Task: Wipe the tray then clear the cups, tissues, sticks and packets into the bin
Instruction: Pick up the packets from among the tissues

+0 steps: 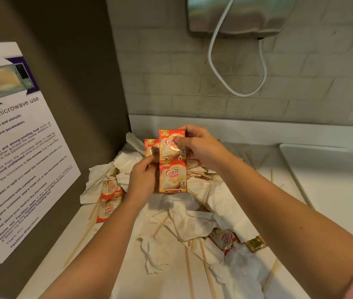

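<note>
Your right hand [201, 145] pinches the top of an orange-and-cream strip of two Coffee mate packets [173, 175]; your left hand [142, 178] curls its fingers round the lower left edge; strip upright above stained tissues [192, 219] near the counter's [167, 285] back left corner.

The camera rode on the person's head, facing forward and down along the forearms at the littered white countertop [126, 272]. It sat close: print read plainly on the orange-and-white creamer sachets [173, 175] held between left hand [142, 180] and right hand [203, 147]; a pale brick-tiled wall [192, 83] rose ahead.
</note>
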